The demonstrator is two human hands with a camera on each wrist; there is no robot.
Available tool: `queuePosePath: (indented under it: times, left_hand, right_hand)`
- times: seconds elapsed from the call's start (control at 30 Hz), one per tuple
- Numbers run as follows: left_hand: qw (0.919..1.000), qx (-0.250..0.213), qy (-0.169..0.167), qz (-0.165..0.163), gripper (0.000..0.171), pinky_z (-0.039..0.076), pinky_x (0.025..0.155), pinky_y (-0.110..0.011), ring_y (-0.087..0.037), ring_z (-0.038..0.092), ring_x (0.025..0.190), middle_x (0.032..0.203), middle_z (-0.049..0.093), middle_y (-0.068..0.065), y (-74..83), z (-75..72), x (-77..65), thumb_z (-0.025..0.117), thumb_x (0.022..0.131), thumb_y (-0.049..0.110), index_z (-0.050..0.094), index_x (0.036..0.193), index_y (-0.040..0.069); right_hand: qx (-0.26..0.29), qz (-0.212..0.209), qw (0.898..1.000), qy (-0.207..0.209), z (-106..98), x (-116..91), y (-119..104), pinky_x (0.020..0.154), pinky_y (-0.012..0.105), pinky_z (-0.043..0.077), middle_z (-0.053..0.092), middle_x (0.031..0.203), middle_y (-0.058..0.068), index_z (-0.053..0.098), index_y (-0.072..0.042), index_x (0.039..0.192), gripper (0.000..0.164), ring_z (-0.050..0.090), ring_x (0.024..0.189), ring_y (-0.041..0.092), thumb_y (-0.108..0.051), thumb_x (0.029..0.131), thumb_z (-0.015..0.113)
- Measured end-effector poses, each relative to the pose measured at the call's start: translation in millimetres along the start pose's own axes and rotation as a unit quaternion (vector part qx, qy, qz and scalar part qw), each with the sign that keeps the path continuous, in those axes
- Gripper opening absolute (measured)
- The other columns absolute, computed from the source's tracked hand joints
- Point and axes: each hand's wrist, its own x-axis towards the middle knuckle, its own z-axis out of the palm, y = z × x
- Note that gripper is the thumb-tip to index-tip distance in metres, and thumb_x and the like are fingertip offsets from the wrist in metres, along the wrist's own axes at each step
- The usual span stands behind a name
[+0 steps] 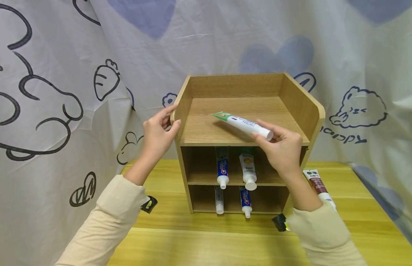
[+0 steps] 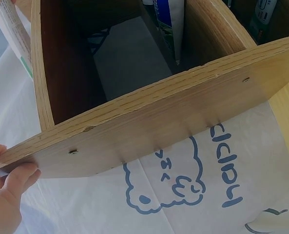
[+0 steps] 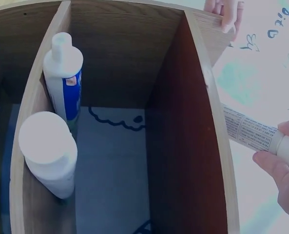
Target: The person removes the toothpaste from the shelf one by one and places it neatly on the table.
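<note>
Right hand (image 1: 282,146) pinches tube (image 1: 247,125). Right wrist view: shelf (image 1: 201,129) hides green end (image 1: 222,116), fine print (image 3: 251,129) shows, unlike head view. Left hand (image 1: 158,129) grips shelf.

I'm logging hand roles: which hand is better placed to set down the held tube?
Probably the right hand: it holds the tube over the top shelf, while the left hand grips the cabinet.

Both hands (image 1: 158,130) (image 1: 283,147) curled, well apart

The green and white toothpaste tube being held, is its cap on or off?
On: the toothpaste tube has a white cap over its end in the head view.
</note>
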Motion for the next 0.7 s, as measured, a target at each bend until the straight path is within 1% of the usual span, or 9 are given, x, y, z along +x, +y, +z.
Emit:
queuePosePath:
  times: [0.1, 0.33, 0.5, 0.6, 0.7]
  left_hand:
    - [1.0000, 0.000, -0.002, -0.002, 0.040, 0.053, 0.088, -0.023, -0.029, 0.063, 0.106, 0.115, 0.062, -0.024, 0.2, -0.3, -0.3, 0.062, 0.083, -0.002, 0.058, 0.122, -0.001]
    - [1.0000, -0.008, -0.003, -0.001, 0.040, 0.053, 0.089, -0.023, -0.029, 0.062, 0.108, 0.116, 0.061, -0.023, 0.2, 0.3, -0.1, 0.062, 0.083, -0.002, 0.058, 0.122, -0.001]
    - [0.9999, -0.010, -0.002, -0.003, 0.040, 0.053, 0.088, -0.024, -0.030, 0.062, 0.108, 0.116, 0.061, -0.024, 0.5, 0.2, 0.3, 0.062, 0.082, -0.002, 0.058, 0.122, -0.001]
    - [0.9999, -0.011, -0.003, -0.001, 0.040, 0.053, 0.089, -0.023, -0.030, 0.062, 0.108, 0.117, 0.061, -0.024, 0.1, 0.0, 0.3, 0.062, 0.082, -0.002, 0.058, 0.122, -0.001]
    - [0.9999, -0.012, -0.004, 0.000, 0.040, 0.053, 0.089, -0.023, -0.030, 0.062, 0.108, 0.117, 0.061, -0.024, 0.1, -0.3, 0.3, 0.062, 0.083, -0.002, 0.057, 0.123, -0.001]
  right_hand:
    - [0.004, 0.000, 1.000, 0.007, -4.5, 1.6, -2.3, 0.055, 0.003, 0.050, 0.068, 0.097, 0.026, 0.069, 0.007, 0.098, 0.027, 0.055, 0.066, -0.013, 0.008, 0.071, 0.071]
    - [-0.004, -0.021, 0.999, 0.023, -14.5, 7.1, -6.5, 0.045, 0.004, 0.045, 0.068, 0.094, 0.027, 0.070, 0.007, 0.097, 0.027, 0.052, 0.056, -0.009, 0.009, 0.070, 0.071]
    - [-0.025, -0.036, 0.999, 0.028, -21.1, 11.4, -9.5, 0.045, 0.005, 0.045, 0.069, 0.093, 0.024, 0.071, 0.005, 0.097, 0.027, 0.052, 0.058, -0.005, 0.010, 0.070, 0.071]
    - [-0.035, -0.049, 0.998, 0.035, -26.2, 13.9, -11.1, 0.045, 0.004, 0.044, 0.070, 0.093, 0.021, 0.071, 0.004, 0.096, 0.026, 0.053, 0.059, -0.005, 0.009, 0.071, 0.071]
    - [-0.038, -0.052, 0.997, 0.043, -31.8, 16.7, -12.8, 0.046, 0.004, 0.045, 0.071, 0.093, 0.017, 0.071, 0.004, 0.096, 0.025, 0.054, 0.060, -0.005, 0.008, 0.071, 0.072]
